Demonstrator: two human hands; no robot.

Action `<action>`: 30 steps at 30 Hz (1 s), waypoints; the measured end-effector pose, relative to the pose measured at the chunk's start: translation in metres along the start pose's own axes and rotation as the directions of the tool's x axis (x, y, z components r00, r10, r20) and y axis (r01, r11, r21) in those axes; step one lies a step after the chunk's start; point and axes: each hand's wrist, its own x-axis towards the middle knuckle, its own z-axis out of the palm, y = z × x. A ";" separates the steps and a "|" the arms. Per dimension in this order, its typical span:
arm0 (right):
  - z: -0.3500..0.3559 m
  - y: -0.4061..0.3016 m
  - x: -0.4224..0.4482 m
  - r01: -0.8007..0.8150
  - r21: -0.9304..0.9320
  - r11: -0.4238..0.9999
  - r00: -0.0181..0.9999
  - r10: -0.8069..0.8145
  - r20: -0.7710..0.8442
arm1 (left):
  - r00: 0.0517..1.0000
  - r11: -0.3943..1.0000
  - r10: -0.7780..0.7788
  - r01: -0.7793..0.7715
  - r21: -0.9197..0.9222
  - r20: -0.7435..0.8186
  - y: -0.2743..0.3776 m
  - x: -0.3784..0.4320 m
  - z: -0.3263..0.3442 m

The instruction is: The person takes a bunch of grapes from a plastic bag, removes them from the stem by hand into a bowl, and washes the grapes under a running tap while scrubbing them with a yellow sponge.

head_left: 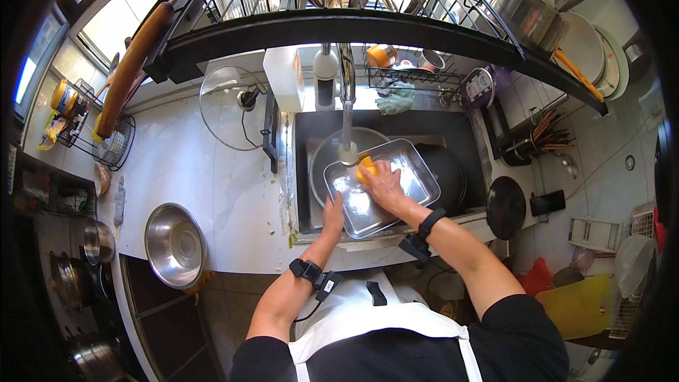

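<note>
A rectangular stainless steel tray (408, 167) is held tilted over the kitchen sink (390, 119). My left hand (333, 215) grips its left edge, with the fingers partly hidden. Inside the tray, my right hand (384, 185) presses a yellow sponge (367, 168) near the upper left corner. The faucet (348, 151) ends just above that corner; I cannot tell whether water is running. Under the tray lie a round pan or lid (321, 151) on the left and a dark round pan (451, 175) on the right, both partly covered.
A steel bowl (177, 246) sits at the counter's front edge on the left. A glass lid (228, 111) leans by the rack leg. Above the sink spans a black dish rack (339, 26). A black lid (505, 208) and a phone (548, 203) lie to the right.
</note>
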 end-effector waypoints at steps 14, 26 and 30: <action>-0.028 -0.040 -0.019 0.159 0.193 0.968 0.986 -0.166 0.022 | 0.832 0.855 0.492 -0.407 0.321 -0.255 0.091 0.013 0.005; -0.017 0.014 -0.027 0.116 0.052 0.992 0.992 -0.118 0.048 | 0.856 0.826 0.466 -0.328 0.459 -0.226 0.096 0.024 -0.013; -0.025 -0.015 -0.020 0.308 0.175 0.935 0.930 -0.258 -0.260 | 0.894 0.865 0.376 -0.246 0.437 -0.242 0.079 0.042 -0.025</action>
